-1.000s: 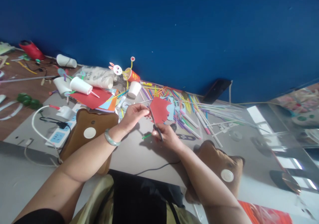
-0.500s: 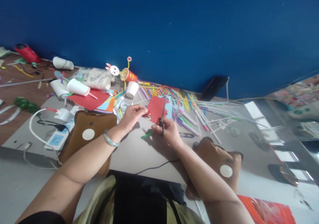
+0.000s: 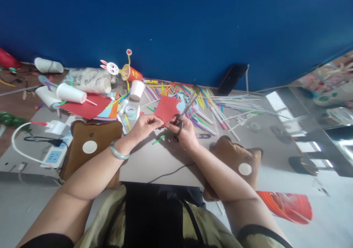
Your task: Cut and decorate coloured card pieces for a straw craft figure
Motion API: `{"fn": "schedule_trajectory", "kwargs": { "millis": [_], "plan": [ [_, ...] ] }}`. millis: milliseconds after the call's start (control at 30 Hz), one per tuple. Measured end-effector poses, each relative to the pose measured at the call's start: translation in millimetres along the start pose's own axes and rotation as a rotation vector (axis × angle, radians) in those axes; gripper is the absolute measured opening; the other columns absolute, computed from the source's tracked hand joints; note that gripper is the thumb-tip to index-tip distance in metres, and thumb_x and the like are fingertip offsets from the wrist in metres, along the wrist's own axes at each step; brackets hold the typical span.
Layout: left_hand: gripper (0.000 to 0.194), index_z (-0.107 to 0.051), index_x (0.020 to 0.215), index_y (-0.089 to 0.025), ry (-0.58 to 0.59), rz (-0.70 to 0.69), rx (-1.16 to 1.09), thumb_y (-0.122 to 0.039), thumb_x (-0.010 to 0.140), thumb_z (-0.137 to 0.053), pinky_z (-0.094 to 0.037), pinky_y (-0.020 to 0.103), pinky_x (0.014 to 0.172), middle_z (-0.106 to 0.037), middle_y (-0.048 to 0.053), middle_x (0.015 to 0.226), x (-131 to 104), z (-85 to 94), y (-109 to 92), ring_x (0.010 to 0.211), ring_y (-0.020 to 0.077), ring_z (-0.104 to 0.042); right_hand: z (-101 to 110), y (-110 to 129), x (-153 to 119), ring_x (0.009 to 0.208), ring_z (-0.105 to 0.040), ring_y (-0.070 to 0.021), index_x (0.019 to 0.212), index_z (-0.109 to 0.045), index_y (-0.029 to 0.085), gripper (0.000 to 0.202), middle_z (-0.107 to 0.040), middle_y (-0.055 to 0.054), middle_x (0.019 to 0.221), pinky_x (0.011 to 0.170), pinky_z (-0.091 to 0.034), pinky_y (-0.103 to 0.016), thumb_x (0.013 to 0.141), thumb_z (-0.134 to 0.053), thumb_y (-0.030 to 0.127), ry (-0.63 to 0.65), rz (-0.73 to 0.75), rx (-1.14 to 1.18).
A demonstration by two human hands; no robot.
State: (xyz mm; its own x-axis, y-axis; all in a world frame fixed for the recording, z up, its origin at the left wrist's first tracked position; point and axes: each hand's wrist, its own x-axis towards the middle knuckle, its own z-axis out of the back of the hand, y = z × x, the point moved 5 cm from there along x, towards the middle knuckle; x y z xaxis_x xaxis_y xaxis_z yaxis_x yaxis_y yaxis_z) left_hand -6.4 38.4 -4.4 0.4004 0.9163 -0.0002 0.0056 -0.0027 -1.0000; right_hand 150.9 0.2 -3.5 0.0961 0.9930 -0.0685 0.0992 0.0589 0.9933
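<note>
Table point(image 3: 135, 169) and, on it, a spread of straws point(image 3: 239, 101), pens and cups point(image 3: 100, 85) took up much of the lower view, with a brown cushion point(image 3: 109, 141) near each forearm. Toward the back, a rabbit face point(image 3: 112, 68) on a yellow stem seemed already joined to an orange cup point(image 3: 135, 73), so at least one piece looked made up. Work on the red sheet point(image 3: 166, 109), held up over the table between the two hands, looked only partly done: its right edge was bitten into ragged curves, while the top and left sides ran fairly straight and appeared uncut. No shape cut free from it could be made out, so more trimming was probably left. As for the grip, the left hand point(image 3: 146, 128) pinched the sheet's lower left edge, thumb and forefinger pressed together on it. The right hand point(image 3: 187, 134) was closed around the handles of the scissors point(image 3: 184, 112), whose blades stood slightly apart, pointing up and to the right beside the ragged edge. Its thumb and forefinger came right up to the sheet's lower corner; whether they pinched it too, one could not tell.
</note>
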Motion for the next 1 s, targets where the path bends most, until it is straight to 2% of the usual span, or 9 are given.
{"fn": "schedule_trajectory", "kwargs": {
  "millis": [133, 300, 500, 667, 733, 867, 1000],
  "plan": [
    [0.023, -0.073, 0.071, -0.016, 0.029, 0.026, -0.002, -0.038, 0.078, -0.073, -0.05, 0.028, 0.069, -0.071, 0.004, 0.07, -1, -2.6, 1, 0.069, 0.0151, -0.064, -1, 1, 0, 0.064, -0.059, -0.0125, 0.079, -0.053, 0.02, 0.045, -0.06, 0.005, 0.068, 0.062, -0.046, -0.026, 0.058, -0.087, 0.043, -0.008, -0.013, 0.044],
    [0.035, -0.075, 0.077, -0.015, 0.015, 0.047, -0.053, -0.046, 0.087, -0.062, -0.053, 0.03, 0.073, -0.072, 0.006, 0.074, 0, -1.5, 4, 0.072, 0.0163, -0.066, 0, -1, 2, 0.062, -0.056, -0.0106, 0.077, -0.055, 0.02, 0.042, -0.058, 0.006, 0.066, 0.062, -0.044, -0.025, 0.056, -0.088, 0.035, -0.038, -0.042, 0.136],
    [0.021, -0.074, 0.078, -0.015, 0.054, 0.031, 0.015, -0.036, 0.075, -0.075, -0.05, 0.027, 0.07, -0.072, 0.004, 0.076, -1, -4.8, 0, 0.072, 0.015, -0.064, 1, -3, 3, 0.058, -0.051, -0.0093, 0.077, -0.054, 0.02, 0.041, -0.055, 0.007, 0.065, 0.058, -0.041, -0.024, 0.057, -0.087, 0.035, -0.058, -0.046, 0.14],
    [0.02, -0.071, 0.072, -0.015, 0.016, 0.023, -0.012, -0.034, 0.072, -0.077, -0.051, 0.028, 0.069, -0.071, 0.004, 0.072, 0, -4.5, -4, 0.07, 0.0154, -0.064, 2, 3, 1, 0.056, -0.05, -0.0092, 0.077, -0.054, 0.02, 0.045, -0.058, 0.005, 0.066, 0.055, -0.04, -0.024, 0.059, -0.086, 0.045, -0.041, -0.008, 0.04],
    [0.019, -0.071, 0.072, -0.015, 0.006, 0.027, -0.042, -0.033, 0.073, -0.076, -0.051, 0.029, 0.07, -0.071, 0.004, 0.071, 0, -2.4, -5, 0.07, 0.0158, -0.064, 1, 8, 0, 0.054, -0.049, -0.0097, 0.077, -0.054, 0.02, 0.046, -0.059, 0.004, 0.065, 0.052, -0.038, -0.024, 0.063, -0.083, 0.053, 0.025, -0.004, -0.031],
    [0.016, -0.07, 0.073, -0.015, -0.046, 0.026, -0.139, -0.031, 0.073, -0.075, -0.052, 0.031, 0.075, -0.072, 0.004, 0.072, 0, 6.3, -11, 0.073, 0.0165, -0.066, -5, 15, -4, 0.051, -0.05, -0.011, 0.073, -0.055, 0.018, 0.053, -0.058, 0.001, 0.058, 0.048, -0.036, -0.023, 0.069, -0.073, 0.068, 0.297, -0.057, -0.224],
    [0.013, -0.069, 0.072, -0.014, -0.095, 0.011, -0.206, -0.026, 0.071, -0.073, -0.052, 0.031, 0.076, -0.072, 0.004, 0.072, 2, 13.5, -14, 0.073, 0.0163, -0.066, -12, 14, -8, 0.052, -0.051, -0.0108, 0.068, -0.052, 0.018, 0.057, -0.058, 0.0, 0.057, 0.048, -0.036, -0.023, 0.069, -0.071, 0.072, 0.476, -0.093, -0.284]
  ]
}}
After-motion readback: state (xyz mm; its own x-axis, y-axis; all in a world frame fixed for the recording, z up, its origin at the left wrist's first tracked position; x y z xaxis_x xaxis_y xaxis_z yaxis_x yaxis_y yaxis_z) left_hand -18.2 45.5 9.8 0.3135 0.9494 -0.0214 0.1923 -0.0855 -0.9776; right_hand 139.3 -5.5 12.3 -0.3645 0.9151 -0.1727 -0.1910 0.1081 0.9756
